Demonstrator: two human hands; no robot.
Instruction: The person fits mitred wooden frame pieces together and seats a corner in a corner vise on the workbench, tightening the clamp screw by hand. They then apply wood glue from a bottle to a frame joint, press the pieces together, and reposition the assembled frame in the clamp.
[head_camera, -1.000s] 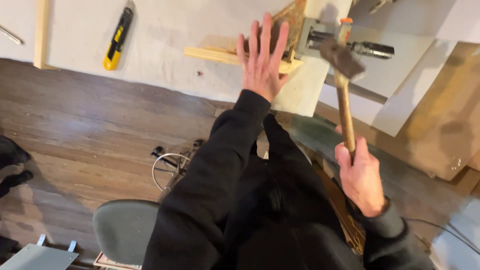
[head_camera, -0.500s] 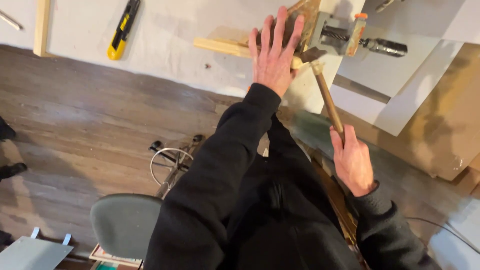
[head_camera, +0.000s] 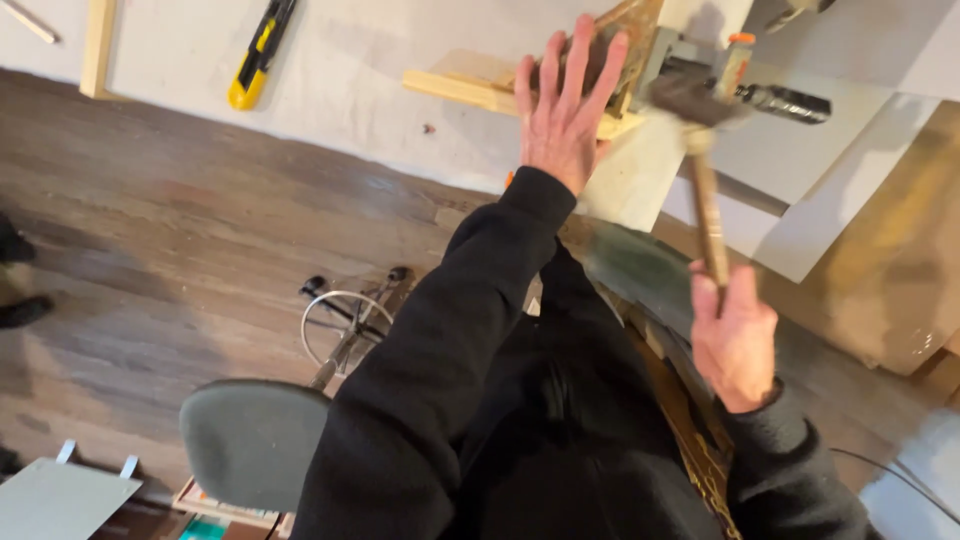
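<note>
hammer head at the wood piece

the wood piece (head_camera: 480, 88) lies on the white surface (head_camera: 350, 60), long axis left to right. my left hand (head_camera: 562, 110) presses it flat, fingers spread. my right hand (head_camera: 735, 335) grips the hammer (head_camera: 700, 150), whose blurred head sits just right of my left fingers.
</note>
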